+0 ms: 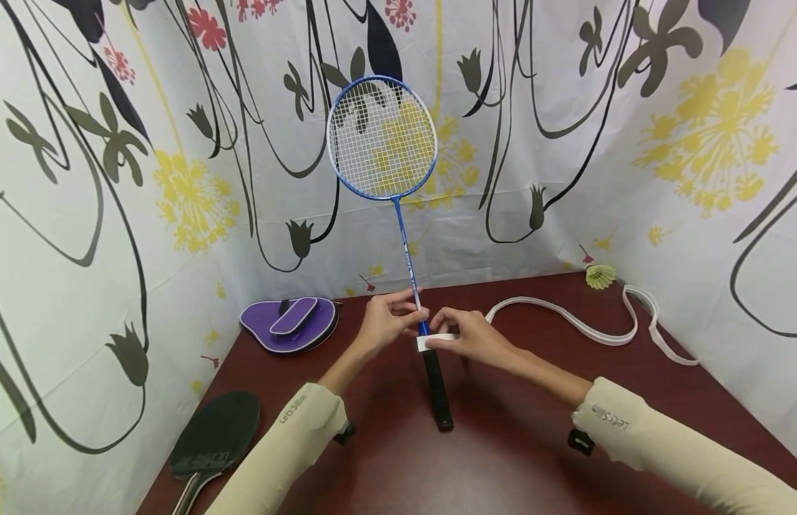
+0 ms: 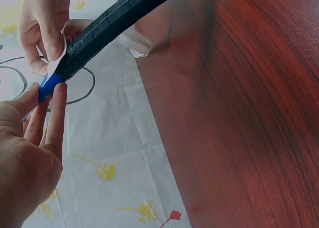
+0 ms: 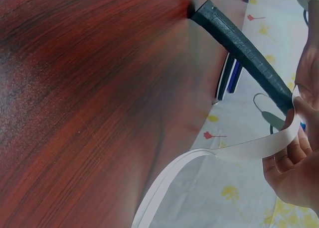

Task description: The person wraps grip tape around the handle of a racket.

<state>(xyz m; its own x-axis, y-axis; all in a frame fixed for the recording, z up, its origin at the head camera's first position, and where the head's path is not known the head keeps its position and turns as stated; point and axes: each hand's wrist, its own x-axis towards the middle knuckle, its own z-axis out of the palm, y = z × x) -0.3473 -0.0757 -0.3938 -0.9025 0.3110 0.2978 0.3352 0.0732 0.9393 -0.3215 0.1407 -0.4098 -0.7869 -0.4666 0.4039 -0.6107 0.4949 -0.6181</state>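
A blue and white badminton racket (image 1: 403,236) leans up with its strung head toward the back curtain and its black handle (image 1: 437,390) pointing at me. Just above the handle, my left hand (image 1: 387,323) pinches the blue cone (image 2: 48,86) between thumb and fingers. My right hand (image 1: 472,337) pinches a white grip tape (image 3: 254,149) against the handle's top end, where a band of it lies around the racket. The tape trails from the right hand across the table to the right. The left fingertips behind the shaft are partly hidden in the head view.
A purple paddle case (image 1: 289,325) lies at the back left of the dark red table (image 1: 385,472). At the front left lies a black table tennis paddle (image 1: 217,433). A yellow shuttlecock (image 1: 600,276) sits at the back right corner. Patterned curtain (image 1: 244,214) encloses the table.
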